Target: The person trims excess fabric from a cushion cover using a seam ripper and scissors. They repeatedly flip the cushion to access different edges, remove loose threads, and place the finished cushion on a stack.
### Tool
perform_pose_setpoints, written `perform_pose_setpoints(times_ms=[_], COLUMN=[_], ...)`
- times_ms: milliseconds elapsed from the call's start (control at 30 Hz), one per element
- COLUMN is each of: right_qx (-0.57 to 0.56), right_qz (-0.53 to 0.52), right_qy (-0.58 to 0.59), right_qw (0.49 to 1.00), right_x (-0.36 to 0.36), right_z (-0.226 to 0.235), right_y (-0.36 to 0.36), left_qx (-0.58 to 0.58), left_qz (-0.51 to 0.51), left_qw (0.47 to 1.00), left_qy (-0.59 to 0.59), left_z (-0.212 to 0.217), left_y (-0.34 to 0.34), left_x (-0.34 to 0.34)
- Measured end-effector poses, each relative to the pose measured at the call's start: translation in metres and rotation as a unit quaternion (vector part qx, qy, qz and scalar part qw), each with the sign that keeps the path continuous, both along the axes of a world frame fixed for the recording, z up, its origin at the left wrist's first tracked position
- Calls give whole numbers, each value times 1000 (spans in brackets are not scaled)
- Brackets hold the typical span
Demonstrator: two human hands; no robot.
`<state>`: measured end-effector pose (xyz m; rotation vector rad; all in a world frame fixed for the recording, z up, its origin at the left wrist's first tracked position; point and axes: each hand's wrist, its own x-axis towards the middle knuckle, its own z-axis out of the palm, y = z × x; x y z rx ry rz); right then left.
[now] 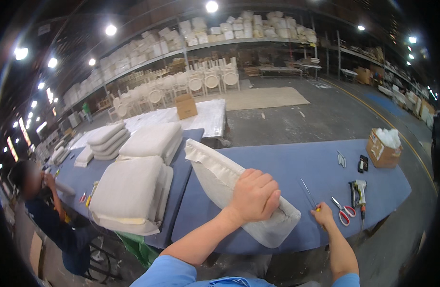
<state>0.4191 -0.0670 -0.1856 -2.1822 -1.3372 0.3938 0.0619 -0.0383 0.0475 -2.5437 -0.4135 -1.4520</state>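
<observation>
The left hand (255, 195) clenches a cushion (222, 184), its far-left flap (211, 160) seemingly unfinished (stacked cushions (128, 186) look mostly covered), the right hand (322, 215) clasping a yellow-handled tool (318, 209).

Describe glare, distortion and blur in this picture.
Head view: ceiling lamps blow out to white, and the rim falls black; head view: the long shelf bows with the fisheye; head view: the left hand and pale cushion look fairly crisp, while the co-worker's head at left is blurred.
</observation>
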Motion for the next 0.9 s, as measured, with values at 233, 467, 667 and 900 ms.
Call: perform_pose_setpoints(times_ms=[233, 467, 667, 900], right_qx=[145, 220, 67, 16], right_qz=[76, 409, 367, 337], right_qy=[18, 256, 84, 269], right_qw=[986, 848, 924, 902], right_x=[8, -177, -190, -134], right_z=[70, 244, 280, 258], right_y=[14, -43, -59, -30], left_qx=[-7, -76, -133, -820], left_qz=[-27, -65, 9, -91], left_qw=[999, 994, 945, 528], left_qy=[-22, -43, -298, -203], left_z=[-5, -10, -74, -288], left_y=[-4, 5, -7, -95], left_x=[2, -6, -36, -70])
